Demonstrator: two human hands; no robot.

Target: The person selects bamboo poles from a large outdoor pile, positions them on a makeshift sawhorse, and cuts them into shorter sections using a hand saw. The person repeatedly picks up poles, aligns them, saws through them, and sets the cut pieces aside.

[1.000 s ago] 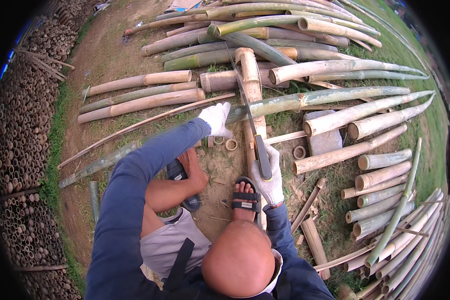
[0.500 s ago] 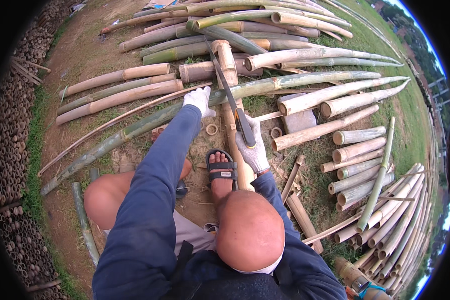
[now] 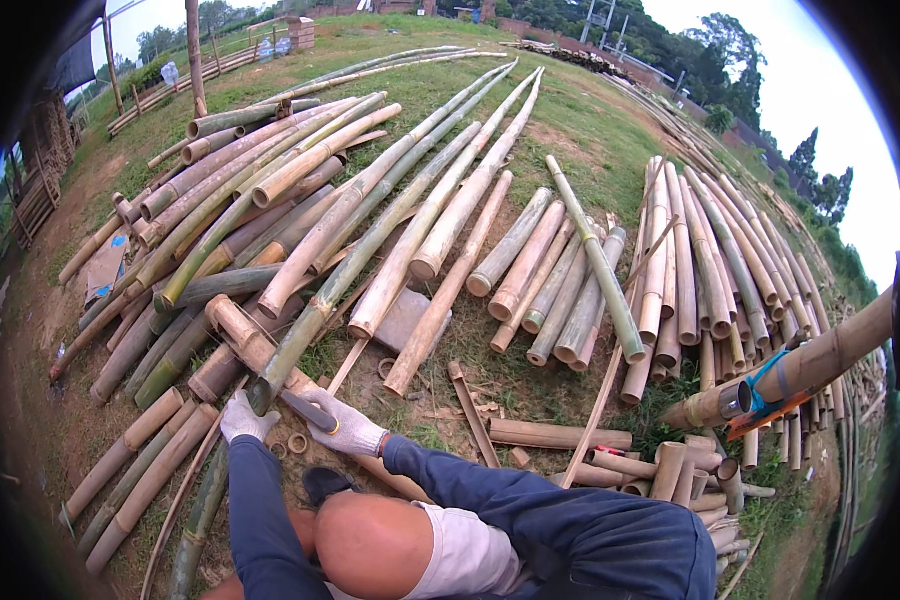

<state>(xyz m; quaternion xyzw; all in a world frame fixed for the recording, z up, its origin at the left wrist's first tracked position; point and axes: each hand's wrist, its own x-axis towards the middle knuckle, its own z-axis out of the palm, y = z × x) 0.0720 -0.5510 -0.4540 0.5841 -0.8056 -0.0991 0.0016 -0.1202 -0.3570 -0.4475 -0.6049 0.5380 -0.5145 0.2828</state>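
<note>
Two gloved hands work close together at the lower left of the head view. The right hand (image 3: 345, 428), in a pale work glove, is closed around the handle of a dark blade (image 3: 305, 410), which lies across the near end of a short, thick bamboo piece (image 3: 245, 342). The left hand (image 3: 242, 418), also gloved, sits just beside it with the fingers curled; whether it grips anything cannot be told, as the blade and the pole end hide its palm. A long green pole (image 3: 370, 250) ends right at the hands and runs away up the picture. Small cut bamboo rings (image 3: 297, 442) lie on the dirt just below the left hand. Both blue sleeves (image 3: 530, 500) come up from the lower edge. Many more bamboo poles (image 3: 690, 270) lie spread over the grass to the right, with short cut sections (image 3: 670, 470) heaped near the right sleeve.
</note>
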